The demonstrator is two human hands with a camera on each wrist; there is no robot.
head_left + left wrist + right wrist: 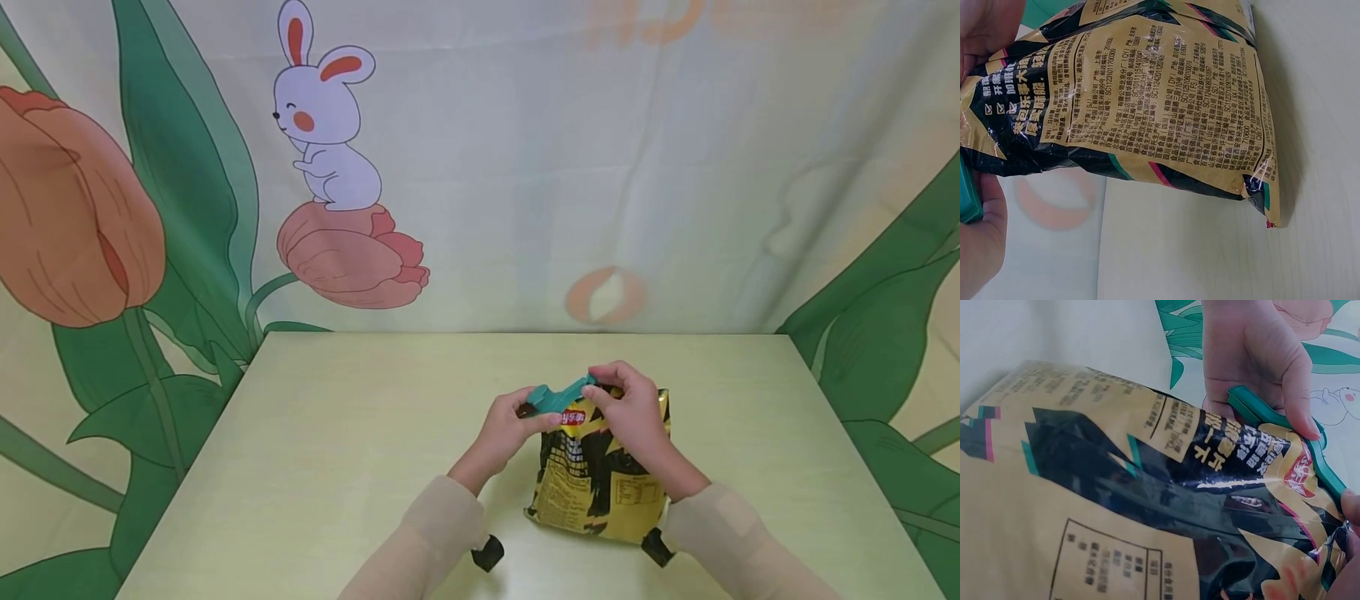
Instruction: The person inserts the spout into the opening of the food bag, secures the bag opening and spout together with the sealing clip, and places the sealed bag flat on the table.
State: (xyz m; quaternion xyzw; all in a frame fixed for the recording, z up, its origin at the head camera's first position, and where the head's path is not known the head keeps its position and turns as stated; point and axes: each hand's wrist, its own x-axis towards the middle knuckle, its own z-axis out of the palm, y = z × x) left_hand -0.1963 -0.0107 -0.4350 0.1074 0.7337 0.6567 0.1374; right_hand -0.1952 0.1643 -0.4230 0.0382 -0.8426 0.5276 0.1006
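A gold-and-black chip bag (573, 492) stands tilted on the table, its printed back towards me. Across its top edge lies a teal bag clip (557, 400), slanting up to the right. My left hand (504, 429) pinches the lower left end of the clip, thumb in front. With thumb and fingertips, my right hand (633, 412) grips the clip's other end at the bag's top. The right wrist view shows the clip (1329, 470) along the crumpled bag top, beside a red logo. Whether the clip is fully closed cannot be told.
The pale table (337, 467) reaches back to a hanging cloth (510, 167) printed with a rabbit and tulips. A black block (488, 553) sits at the left wrist, and another black block (657, 547) at the right wrist, near the bag's lower corner.
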